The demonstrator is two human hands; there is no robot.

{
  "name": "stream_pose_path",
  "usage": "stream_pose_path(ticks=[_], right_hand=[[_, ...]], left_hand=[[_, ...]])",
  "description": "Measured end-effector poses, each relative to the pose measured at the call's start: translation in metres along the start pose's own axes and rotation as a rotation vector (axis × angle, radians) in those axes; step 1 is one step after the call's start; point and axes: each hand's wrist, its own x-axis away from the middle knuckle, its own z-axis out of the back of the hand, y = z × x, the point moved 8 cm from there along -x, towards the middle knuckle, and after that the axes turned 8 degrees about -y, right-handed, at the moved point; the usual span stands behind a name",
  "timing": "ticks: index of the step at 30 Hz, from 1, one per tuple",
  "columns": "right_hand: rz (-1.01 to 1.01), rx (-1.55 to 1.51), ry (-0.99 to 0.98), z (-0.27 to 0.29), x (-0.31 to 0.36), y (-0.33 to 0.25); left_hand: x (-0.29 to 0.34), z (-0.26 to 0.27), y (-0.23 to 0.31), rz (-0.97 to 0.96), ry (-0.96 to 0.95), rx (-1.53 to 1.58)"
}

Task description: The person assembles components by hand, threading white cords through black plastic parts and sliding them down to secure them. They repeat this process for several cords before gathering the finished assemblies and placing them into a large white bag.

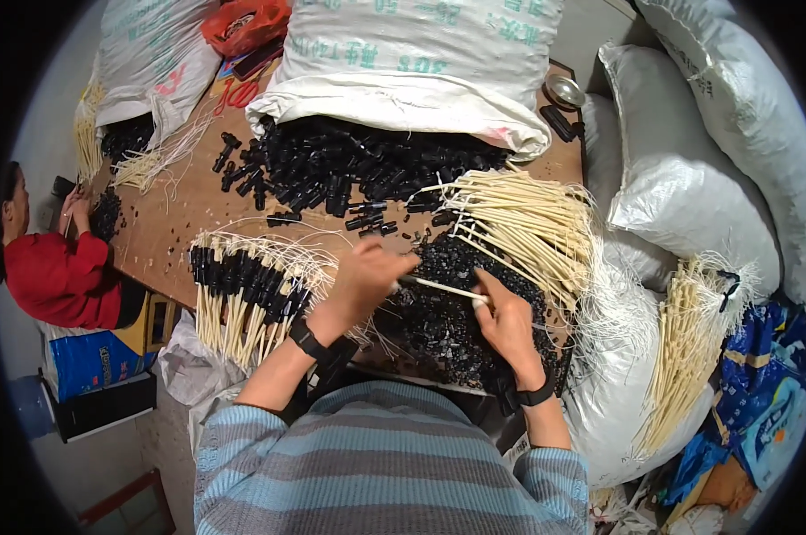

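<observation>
A thin cream stick (447, 287) spans the gap between my hands over the near part of the table. My right hand (508, 314) pinches its right end between thumb and fingers. At the other end, the closed fingers of my left hand (367, 278) meet the tip; they are slightly blurred, and any small part inside them is hidden. Beneath both hands spreads a heap of small black pieces (421, 325). Left of my left hand lies a row of cream sticks with black sleeves (242, 285) and white strings. Beyond my right hand rests a pile of bare cream sticks (528, 218).
Black tubular parts (349, 160) spill from a big white sack (412, 53) across the brown table (166, 218). Stuffed white sacks (688, 134) and a stick bundle (679, 357) crowd the right. Red scissors (239, 92) lie far left. A person in red (64, 281) sits at the left edge.
</observation>
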Motion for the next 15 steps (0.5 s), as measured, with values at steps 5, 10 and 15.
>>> stream_pose_path(ticks=[5, 10, 15], right_hand=[[0.132, -0.266, -0.121, -0.021, -0.014, -0.016], [0.251, -1.183, -0.138, 0.003, -0.002, -0.012], [0.288, 0.115, -0.007, -0.045, -0.005, -0.058]], left_hand=[[0.005, -0.012, 0.036, 0.006, -0.144, 0.112], [0.046, -0.035, -0.056, 0.419, -0.053, 0.306], [0.024, -0.047, -0.02, 0.597, -0.099, 0.999]])
